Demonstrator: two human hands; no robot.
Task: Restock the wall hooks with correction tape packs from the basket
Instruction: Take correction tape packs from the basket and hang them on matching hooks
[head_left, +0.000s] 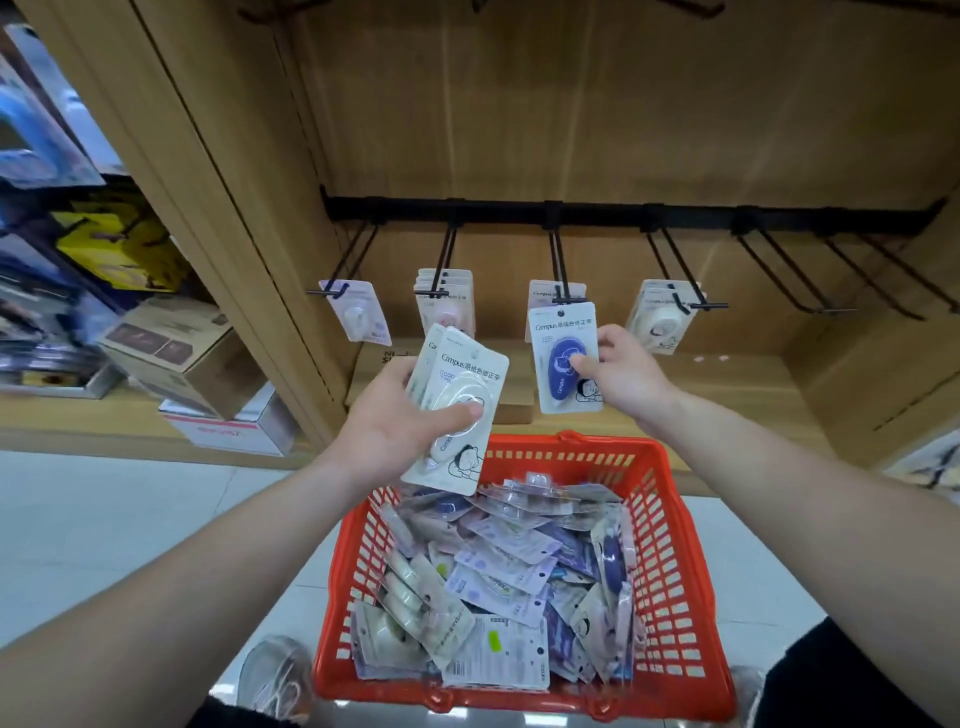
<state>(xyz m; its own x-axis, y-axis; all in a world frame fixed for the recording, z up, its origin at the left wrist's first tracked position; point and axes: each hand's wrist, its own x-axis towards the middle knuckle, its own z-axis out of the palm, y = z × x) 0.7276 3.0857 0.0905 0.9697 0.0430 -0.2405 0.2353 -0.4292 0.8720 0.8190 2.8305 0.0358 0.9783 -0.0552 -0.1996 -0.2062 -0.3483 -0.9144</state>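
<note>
An orange basket (670, 566) on the floor below me holds several correction tape packs (498, 571). My left hand (395, 421) grips two stacked packs with white tape (457, 395), held above the basket's far rim. My right hand (618, 374) pinches the right edge of a pack with blue tape (563, 358); the pack's top is at the tip of the third hook (561, 275). The black hook rail (597, 213) runs across the wooden wall. Hanging packs occupy four hooks: lilac (358, 312), pink (447, 301), blue behind my pack, and cream (660, 317).
Bare black hooks (810, 270) continue along the rail to the right. Cardboard boxes (192, 358) and shelved goods stand at the left beyond a wooden upright. A low wooden shelf (727, 405) runs under the hooks. Pale tiled floor surrounds the basket.
</note>
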